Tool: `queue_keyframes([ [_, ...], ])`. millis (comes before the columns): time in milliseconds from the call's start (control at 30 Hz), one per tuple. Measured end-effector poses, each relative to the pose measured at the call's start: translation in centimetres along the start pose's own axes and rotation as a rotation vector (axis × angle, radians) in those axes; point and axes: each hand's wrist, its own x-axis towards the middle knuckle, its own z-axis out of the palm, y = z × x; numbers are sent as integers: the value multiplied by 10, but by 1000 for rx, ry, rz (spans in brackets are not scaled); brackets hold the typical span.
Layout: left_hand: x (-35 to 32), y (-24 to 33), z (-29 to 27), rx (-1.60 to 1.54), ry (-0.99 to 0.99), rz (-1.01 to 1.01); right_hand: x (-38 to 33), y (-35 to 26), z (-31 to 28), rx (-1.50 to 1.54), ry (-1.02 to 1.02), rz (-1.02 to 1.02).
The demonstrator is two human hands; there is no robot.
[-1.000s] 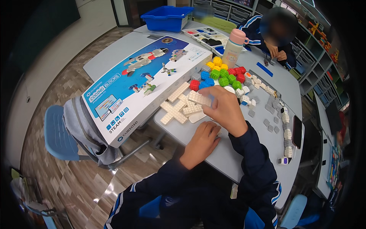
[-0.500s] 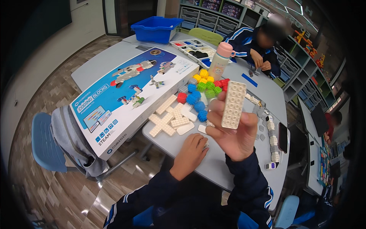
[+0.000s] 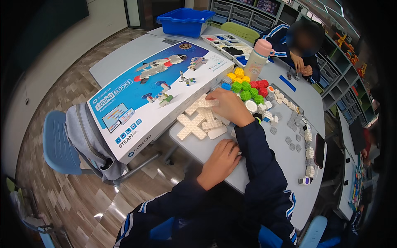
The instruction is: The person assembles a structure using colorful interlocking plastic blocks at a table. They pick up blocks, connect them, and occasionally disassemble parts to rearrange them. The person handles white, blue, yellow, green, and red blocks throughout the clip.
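Note:
My right hand [image 3: 233, 108] reaches across to a pile of white studded building plates [image 3: 191, 126] by the big box. Its fingers are closed on the end of a white studded plate [image 3: 205, 103] at the top of the pile, and the hand covers part of it. My left hand [image 3: 221, 163] rests at the near table edge with its fingers curled. A small pale bit shows at its fingertips, too hidden to name. Just beyond my right hand lie green studded cubes [image 3: 250, 92], yellow cubes [image 3: 238, 74] and red cubes [image 3: 261, 87].
A large blocks box [image 3: 165, 91] lies along the left side. Behind the cubes stands a pink-lidded bottle [image 3: 257, 62]. A blue bin [image 3: 184, 22] and a parts tray [image 3: 231, 46] sit farther back. To the right are a chain of blocks [image 3: 309, 153], a phone [image 3: 319, 151] and a person at work.
My right hand has swung from in front of my view, where it held up a white studded plate, down and left to the pile. My left hand stays at the table edge.

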Motion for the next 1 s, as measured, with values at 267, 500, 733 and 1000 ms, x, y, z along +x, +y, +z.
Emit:
queue_keyframes([
  [267,1,0,0,-3,-1,7,-5,5,5,55,65,-70],
  [500,1,0,1,15,13,-28,-81,-28,-66,101,-247,113],
  [733,3,4,1,67,-1,-77,-225,-72,-147,-91,-398,497],
  [1000,18,19,-2,103,-27,-44,-347,-66,-186,-541,5,912],
])
